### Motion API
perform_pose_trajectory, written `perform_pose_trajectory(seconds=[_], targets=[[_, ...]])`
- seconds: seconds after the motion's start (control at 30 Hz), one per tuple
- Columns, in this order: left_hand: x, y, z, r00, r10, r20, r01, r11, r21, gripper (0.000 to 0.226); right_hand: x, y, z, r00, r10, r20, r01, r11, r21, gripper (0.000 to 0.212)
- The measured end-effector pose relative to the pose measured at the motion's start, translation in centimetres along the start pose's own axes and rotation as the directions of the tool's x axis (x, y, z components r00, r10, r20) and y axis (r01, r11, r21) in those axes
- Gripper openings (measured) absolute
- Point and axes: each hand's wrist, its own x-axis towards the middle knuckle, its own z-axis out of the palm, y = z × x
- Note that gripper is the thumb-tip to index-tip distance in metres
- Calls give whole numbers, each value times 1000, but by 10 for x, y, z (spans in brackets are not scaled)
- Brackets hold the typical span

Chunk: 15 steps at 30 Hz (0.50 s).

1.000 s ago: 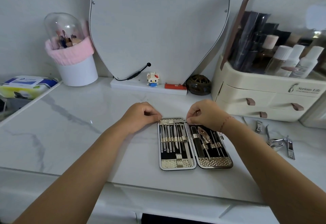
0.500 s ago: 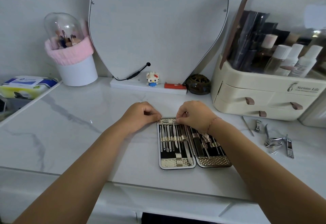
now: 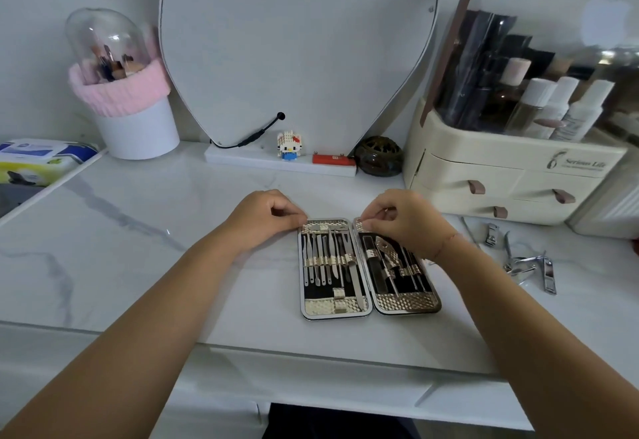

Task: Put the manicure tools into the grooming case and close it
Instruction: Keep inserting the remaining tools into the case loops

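Observation:
The grooming case (image 3: 408, 302) lies open and flat on the marble counter, with metal tools strapped into both black-lined halves. My left hand (image 3: 262, 219) has its fingers curled and pinches the top left corner of the case. At the top edge of the right half, my right hand (image 3: 404, 219) pinches with thumb and fingertips and hides the upper ends of the tools there. Loose manicure tools lie right of the case: a small nail clipper (image 3: 491, 234), a thin rod (image 3: 467, 229), a tangle of scissors and nippers (image 3: 522, 265) and a longer clipper (image 3: 549, 277).
A cream cosmetics organizer (image 3: 501, 175) with drawers stands at the back right. A mirror (image 3: 297, 41) leans on the wall, with a small figurine (image 3: 289, 144) and a dark round ornament (image 3: 379, 156) at its base. A brush holder (image 3: 128, 99) and a wipes pack (image 3: 38, 158) stand left.
My right hand went left over the top of the left half, then came back to the top of the right half. My left hand stayed at the corner.

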Motion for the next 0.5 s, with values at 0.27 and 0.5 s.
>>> perform_pose_trajectory(seconds=[0.27, 0.5], targets=[[-1, 1, 1, 1000, 5, 17, -5, 1000, -9, 8, -68, 78, -63, 826, 431, -363, -400, 902, 162, 3], [-4, 2, 0, 1000, -12, -6, 12, 999, -33, 6, -52, 83, -57, 823, 477, -309, -541, 824, -170, 14]])
